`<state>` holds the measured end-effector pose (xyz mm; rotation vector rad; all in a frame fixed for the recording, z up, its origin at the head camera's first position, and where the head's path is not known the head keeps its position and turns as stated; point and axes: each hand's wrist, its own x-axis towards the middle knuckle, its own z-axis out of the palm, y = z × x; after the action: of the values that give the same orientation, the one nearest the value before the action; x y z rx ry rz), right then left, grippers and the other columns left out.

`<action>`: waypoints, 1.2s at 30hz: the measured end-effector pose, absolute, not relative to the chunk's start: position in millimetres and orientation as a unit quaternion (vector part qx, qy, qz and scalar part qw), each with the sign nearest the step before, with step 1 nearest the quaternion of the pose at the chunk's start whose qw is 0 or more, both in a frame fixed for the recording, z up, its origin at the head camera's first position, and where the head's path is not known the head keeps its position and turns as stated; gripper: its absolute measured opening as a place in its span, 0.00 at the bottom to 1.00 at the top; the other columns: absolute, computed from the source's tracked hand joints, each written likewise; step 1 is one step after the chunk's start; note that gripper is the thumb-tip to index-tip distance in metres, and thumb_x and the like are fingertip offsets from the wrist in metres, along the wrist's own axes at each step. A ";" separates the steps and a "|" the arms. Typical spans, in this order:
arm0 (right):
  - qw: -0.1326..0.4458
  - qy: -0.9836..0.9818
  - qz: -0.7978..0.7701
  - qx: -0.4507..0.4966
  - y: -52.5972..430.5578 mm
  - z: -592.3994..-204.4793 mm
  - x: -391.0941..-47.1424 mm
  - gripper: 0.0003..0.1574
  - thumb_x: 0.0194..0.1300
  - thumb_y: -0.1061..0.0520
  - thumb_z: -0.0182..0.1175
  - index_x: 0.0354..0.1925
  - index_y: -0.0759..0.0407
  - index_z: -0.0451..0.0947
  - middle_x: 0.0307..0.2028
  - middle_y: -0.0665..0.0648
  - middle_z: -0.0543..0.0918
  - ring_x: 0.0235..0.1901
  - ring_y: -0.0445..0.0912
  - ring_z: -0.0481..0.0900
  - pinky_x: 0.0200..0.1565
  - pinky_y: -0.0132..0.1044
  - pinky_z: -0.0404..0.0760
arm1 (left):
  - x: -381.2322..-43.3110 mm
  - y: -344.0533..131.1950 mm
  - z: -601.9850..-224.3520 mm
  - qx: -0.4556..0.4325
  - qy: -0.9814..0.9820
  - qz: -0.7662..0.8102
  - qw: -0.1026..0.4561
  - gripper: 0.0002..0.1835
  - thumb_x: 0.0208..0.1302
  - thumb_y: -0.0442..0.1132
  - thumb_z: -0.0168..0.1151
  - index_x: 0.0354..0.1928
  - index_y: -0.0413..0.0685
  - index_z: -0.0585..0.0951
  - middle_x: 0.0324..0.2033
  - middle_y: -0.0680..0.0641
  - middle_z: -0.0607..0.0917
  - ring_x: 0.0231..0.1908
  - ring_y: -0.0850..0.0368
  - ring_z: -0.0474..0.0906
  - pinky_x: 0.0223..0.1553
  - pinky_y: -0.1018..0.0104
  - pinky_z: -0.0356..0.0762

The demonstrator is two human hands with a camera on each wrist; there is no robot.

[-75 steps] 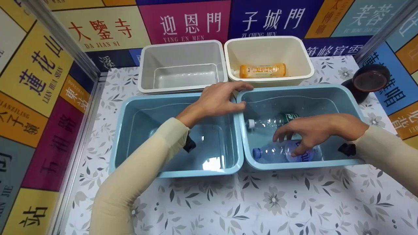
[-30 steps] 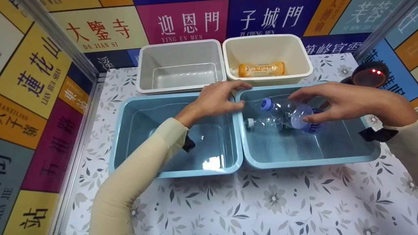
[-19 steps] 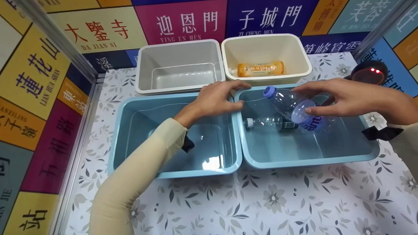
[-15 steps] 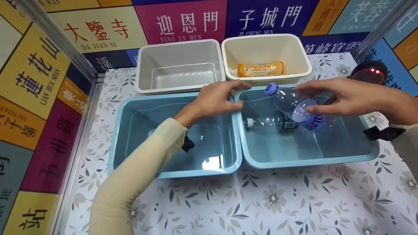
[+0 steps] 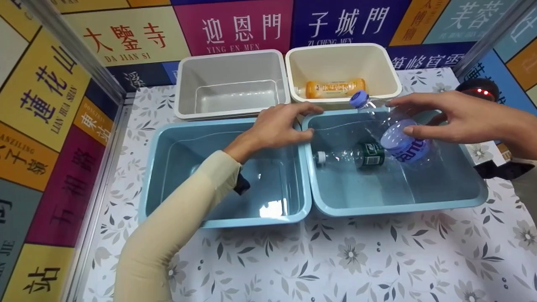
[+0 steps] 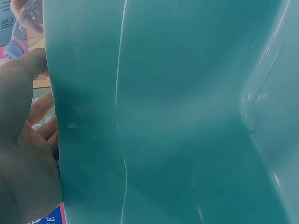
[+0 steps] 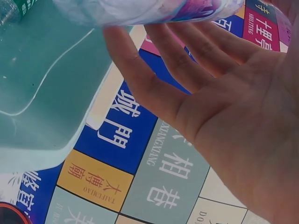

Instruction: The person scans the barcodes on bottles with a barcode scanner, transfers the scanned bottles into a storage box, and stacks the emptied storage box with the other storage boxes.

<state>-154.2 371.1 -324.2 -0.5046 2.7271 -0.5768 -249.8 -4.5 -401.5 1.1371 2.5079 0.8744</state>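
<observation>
Well, from the head view, the right hand pinches the purple-capped bottle between thumb and fingers, holding it tilted above the right blue bin with its cap toward the cream bin. On the floor of that blue bin lies a green-labelled bottle, white cap to the left. The left hand rests where the two blue bins meet, thumb and index finger spread apart, its wrist over the left blue bin. Behind, an orange bottle lies in the cream bin, with the grey bin just beside it; all the bins stand on the flower-patterned counter

Seen from the left wrist, the left hand lies at the bin's edge, some of the fingers hidden beyond the wall; the purple cap shows at the upper left

From the right wrist, the bottle crosses the top, the fingers long and slightly bent against it; the thumb cannot be made out
</observation>
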 end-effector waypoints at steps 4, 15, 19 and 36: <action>0.131 0.954 -0.206 -0.172 374.1 -323.4 -153.1 0.44 0.75 0.48 0.67 0.83 0.47 0.65 0.71 0.68 0.79 0.64 0.71 0.81 0.56 0.76 0.81 | -249.7 -5.0 -402.0 0.390 0.861 0.302 0.125 0.31 0.72 0.52 0.66 0.77 0.65 0.76 0.70 0.58 0.83 0.55 0.59 0.80 0.57 0.60 0.78; 0.099 0.964 -0.189 -0.157 384.4 -323.5 -153.3 0.43 0.76 0.53 0.67 0.83 0.48 0.65 0.67 0.70 0.82 0.60 0.72 0.83 0.51 0.32 0.86 | -249.4 -5.2 -403.9 0.401 0.857 0.304 0.109 0.31 0.72 0.53 0.65 0.76 0.64 0.77 0.69 0.58 0.84 0.56 0.59 0.80 0.56 0.59 0.78; 0.075 0.962 -0.209 -0.157 388.2 -322.9 -151.1 0.46 0.75 0.54 0.69 0.83 0.41 0.63 0.69 0.69 0.80 0.61 0.73 0.81 0.55 0.23 0.80 | -249.9 -5.4 -403.2 0.397 0.860 0.299 0.116 0.31 0.72 0.53 0.65 0.76 0.66 0.76 0.70 0.59 0.83 0.57 0.60 0.81 0.56 0.60 0.78; -0.022 0.963 -0.228 -0.138 413.6 -316.5 -147.9 0.48 0.70 0.58 0.73 0.82 0.42 0.67 0.69 0.67 0.79 0.53 0.22 0.75 0.47 0.06 0.68 | -250.0 -5.0 -403.1 0.396 0.861 0.297 0.113 0.30 0.72 0.52 0.66 0.76 0.66 0.77 0.69 0.58 0.84 0.53 0.59 0.80 0.53 0.60 0.77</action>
<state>-147.9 413.6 -316.5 -0.4412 3.0707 -0.7270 -250.0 -5.0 -403.1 1.1633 2.5279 0.8718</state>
